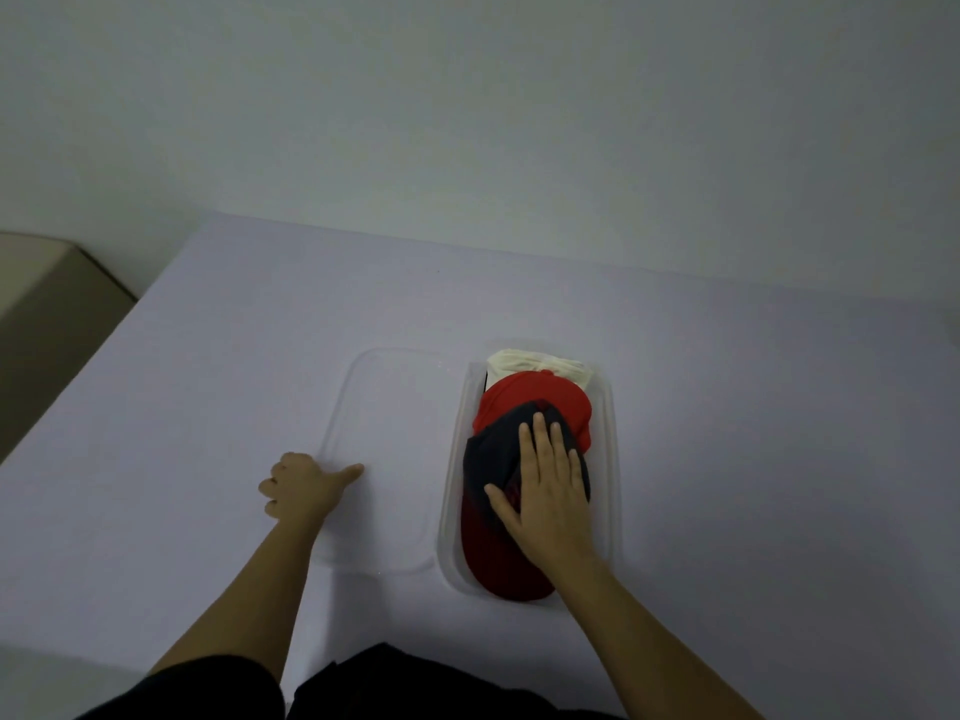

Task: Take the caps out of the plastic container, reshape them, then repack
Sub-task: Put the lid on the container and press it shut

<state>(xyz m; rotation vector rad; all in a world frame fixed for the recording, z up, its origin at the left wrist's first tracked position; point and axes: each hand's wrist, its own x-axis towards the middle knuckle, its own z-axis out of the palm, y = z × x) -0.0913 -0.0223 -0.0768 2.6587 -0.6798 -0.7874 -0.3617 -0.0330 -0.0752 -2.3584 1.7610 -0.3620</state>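
— What is the right hand (545,491) doing?

— It is lying flat, fingers straight and together, pressing down on the dark cap (491,454) and gripping nothing. The fingertips are pointing toward 12 o'clock.

— And the left hand (301,485)?

— It is resting at 9 o'clock from the right one, fingers curled and thumb sticking out toward 3 o'clock over the edge of the clear lid (384,433). I cannot tell whether it is holding that edge.

— Where are the caps sitting?

— All inside the plastic container (614,459). The dark cap is lying on top, its red brim (498,563) filling the 6 o'clock end. A red cap (535,397) is showing behind it, and a cream cap (535,365) is sitting at the 12 o'clock end.

— And around the container?

— The lid is lying flat just beside it, at 9 o'clock. Both are resting on the pale worktop (208,407), which is running up to a plain wall (467,122) at 12 o'clock.
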